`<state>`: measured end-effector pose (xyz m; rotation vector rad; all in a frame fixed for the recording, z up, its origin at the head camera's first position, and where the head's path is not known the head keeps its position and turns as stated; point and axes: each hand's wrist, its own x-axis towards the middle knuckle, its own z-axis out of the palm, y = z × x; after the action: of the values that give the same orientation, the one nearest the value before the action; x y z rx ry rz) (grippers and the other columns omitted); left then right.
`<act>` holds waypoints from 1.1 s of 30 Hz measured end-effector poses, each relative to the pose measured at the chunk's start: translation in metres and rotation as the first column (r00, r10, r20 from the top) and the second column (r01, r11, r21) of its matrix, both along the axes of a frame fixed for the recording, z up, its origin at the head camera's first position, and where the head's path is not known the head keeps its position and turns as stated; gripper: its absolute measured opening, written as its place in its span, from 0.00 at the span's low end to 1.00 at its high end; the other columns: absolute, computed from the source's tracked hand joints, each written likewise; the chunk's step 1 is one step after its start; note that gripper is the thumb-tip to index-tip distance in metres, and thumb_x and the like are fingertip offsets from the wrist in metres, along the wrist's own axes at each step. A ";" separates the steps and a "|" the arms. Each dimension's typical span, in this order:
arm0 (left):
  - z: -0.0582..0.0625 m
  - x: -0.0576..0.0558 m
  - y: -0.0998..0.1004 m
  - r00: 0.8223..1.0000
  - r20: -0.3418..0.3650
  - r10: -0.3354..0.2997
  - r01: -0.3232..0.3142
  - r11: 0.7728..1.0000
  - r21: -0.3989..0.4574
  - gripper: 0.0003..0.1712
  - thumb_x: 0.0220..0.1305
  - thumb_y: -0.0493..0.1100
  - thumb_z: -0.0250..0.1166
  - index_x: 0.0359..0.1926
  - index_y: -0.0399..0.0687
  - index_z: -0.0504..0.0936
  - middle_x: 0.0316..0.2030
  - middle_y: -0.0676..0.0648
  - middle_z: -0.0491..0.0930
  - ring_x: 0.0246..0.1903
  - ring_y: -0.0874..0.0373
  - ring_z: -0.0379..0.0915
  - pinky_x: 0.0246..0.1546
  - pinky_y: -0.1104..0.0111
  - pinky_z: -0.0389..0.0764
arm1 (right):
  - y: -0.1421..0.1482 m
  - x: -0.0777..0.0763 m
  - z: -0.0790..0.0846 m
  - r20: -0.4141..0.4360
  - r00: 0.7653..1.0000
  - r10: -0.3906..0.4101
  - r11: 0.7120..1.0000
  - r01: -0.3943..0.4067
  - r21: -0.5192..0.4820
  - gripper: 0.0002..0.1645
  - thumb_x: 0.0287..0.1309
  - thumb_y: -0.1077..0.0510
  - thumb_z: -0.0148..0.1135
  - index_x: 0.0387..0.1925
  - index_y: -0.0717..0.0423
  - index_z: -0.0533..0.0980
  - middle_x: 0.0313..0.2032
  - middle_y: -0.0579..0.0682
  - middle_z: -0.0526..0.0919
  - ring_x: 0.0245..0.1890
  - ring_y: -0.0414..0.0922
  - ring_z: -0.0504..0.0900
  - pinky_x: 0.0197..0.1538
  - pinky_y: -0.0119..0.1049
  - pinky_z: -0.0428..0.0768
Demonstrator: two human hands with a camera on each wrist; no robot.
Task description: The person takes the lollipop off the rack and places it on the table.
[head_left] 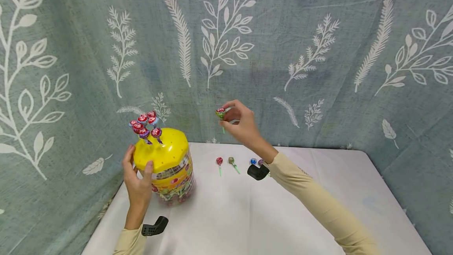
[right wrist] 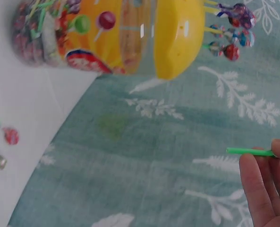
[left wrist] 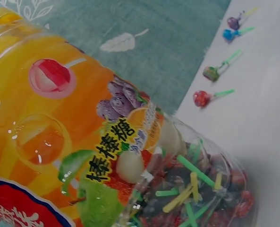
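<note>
A clear plastic jar (head_left: pixel 175 184) with a yellow lid (head_left: pixel 173 145) stands at the left of the table, wrapped candies visible through its lower wall in the left wrist view. Several lollipops (head_left: pixel 142 118) stick up out of the lid, heads upward. My left hand (head_left: pixel 139 188) holds the jar at the lid, thumb in front and fingers round the left side. Raised over the back of the table, my right hand (head_left: pixel 245 125) pinches a lollipop (head_left: pixel 220 114) with a green and red wrapper. Its green stick (right wrist: pixel 248 152) points down, apart from the jar.
On the white table (head_left: pixel 226 215) lie a red lollipop (head_left: pixel 219 161) and a green-brown one (head_left: pixel 231 160). Farther right, a blue lollipop (head_left: pixel 253 161) and a purple one (head_left: pixel 260 162) are partly covered by the right wrist camera (head_left: pixel 258 172). A leaf-patterned curtain (head_left: pixel 262 70) hangs behind.
</note>
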<state>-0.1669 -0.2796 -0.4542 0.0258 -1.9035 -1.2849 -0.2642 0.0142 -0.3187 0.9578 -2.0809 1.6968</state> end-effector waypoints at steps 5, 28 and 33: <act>0.003 0.001 0.002 0.998 0.065 0.006 -0.006 1.000 -0.001 0.40 0.58 0.45 0.59 0.71 0.57 0.56 0.70 0.56 0.53 0.65 0.58 0.53 0.65 0.60 0.53 | 0.024 0.003 -0.006 0.040 0.999 -0.031 0.999 0.030 0.013 0.20 0.49 0.72 0.64 0.46 0.61 0.73 0.32 0.59 0.82 0.30 0.51 0.82 0.31 0.37 0.80; -0.006 -0.014 0.007 0.992 -0.115 -0.050 0.055 0.997 0.045 0.39 0.56 0.44 0.54 0.70 0.55 0.57 0.66 0.50 0.58 0.54 0.55 0.63 0.52 0.74 0.66 | 0.105 0.023 -0.018 0.153 0.971 -0.186 0.977 0.166 0.133 0.21 0.50 0.74 0.63 0.47 0.73 0.71 0.33 0.69 0.80 0.33 0.63 0.80 0.32 0.39 0.81; -0.005 -0.013 0.007 0.991 -0.117 -0.068 0.075 0.996 0.057 0.39 0.56 0.43 0.54 0.71 0.51 0.57 0.67 0.50 0.58 0.55 0.54 0.63 0.52 0.74 0.66 | 0.116 0.020 -0.029 0.172 0.959 -0.227 0.965 0.197 0.174 0.21 0.50 0.73 0.63 0.48 0.72 0.71 0.34 0.67 0.80 0.33 0.62 0.80 0.32 0.42 0.81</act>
<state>-0.1802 -0.2728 -0.4595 -0.0837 -1.7804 -1.3631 -0.2440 0.1299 -0.3482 0.6027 -2.3726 1.5891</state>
